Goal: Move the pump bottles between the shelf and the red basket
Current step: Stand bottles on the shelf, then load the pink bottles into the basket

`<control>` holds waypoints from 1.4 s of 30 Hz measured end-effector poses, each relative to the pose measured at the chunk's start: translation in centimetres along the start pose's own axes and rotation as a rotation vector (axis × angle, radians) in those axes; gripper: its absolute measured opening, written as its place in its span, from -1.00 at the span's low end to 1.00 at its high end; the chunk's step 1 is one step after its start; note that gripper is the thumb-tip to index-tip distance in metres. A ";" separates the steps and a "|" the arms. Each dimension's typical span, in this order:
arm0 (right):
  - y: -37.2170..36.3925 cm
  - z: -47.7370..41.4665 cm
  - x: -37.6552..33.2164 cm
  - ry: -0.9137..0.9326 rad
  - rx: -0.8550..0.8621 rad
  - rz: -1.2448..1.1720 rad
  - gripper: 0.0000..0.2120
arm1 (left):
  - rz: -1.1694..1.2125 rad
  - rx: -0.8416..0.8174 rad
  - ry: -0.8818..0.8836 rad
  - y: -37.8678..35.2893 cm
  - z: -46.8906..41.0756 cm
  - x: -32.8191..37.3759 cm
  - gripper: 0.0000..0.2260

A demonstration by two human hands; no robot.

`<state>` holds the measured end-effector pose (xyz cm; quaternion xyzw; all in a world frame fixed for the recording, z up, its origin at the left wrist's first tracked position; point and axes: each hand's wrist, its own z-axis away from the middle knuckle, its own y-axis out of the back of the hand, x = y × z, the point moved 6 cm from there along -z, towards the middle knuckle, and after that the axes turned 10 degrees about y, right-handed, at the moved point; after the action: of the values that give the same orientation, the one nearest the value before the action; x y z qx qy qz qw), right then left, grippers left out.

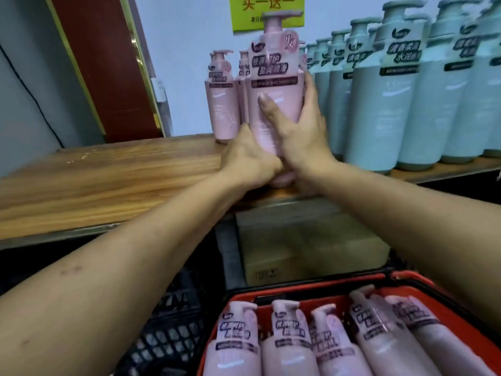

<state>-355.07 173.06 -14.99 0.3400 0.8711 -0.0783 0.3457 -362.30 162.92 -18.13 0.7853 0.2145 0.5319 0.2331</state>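
A pink pump bottle point(273, 74) stands upright near the front edge of the wooden shelf point(95, 180). Both hands grip it. My left hand point(248, 158) wraps its lower left side. My right hand point(298, 126) holds its right side with the thumb across the front. Behind it on the shelf stand more pink pump bottles point(222, 96). The red basket point(423, 279) sits below at the bottom right. Several pink pump bottles point(287, 346) lie in it side by side, pumps pointing toward the shelf.
A long row of pale green pump bottles point(387, 85) fills the shelf's right side. A yellow-green sign point(267, 12) hangs on the wall. A cardboard box point(306, 248) sits under the shelf. A black crate point(168, 329) stands left of the basket.
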 end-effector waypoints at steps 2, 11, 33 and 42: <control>0.2 1.1 -1.6 0.009 -0.041 0.013 -0.13 | -0.004 -0.016 -0.011 0.9 1.4 0.3 -0.28; 3.3 5.1 -6.7 0.024 0.014 -0.083 -0.34 | 0.028 -0.090 -0.058 3.8 8.3 2.3 -0.13; 12.4 17.6 0.7 -0.523 -0.235 0.216 -0.35 | 0.375 -0.690 0.147 -5.0 22.9 -4.1 -0.31; 11.4 24.6 5.0 -0.718 -0.409 0.248 -0.46 | 0.111 -0.591 0.163 -6.9 23.9 -7.7 -0.52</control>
<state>-336.88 175.23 -35.53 0.3178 0.6458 0.0246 0.6938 -343.19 160.58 -35.68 0.6489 0.0256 0.6442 0.4040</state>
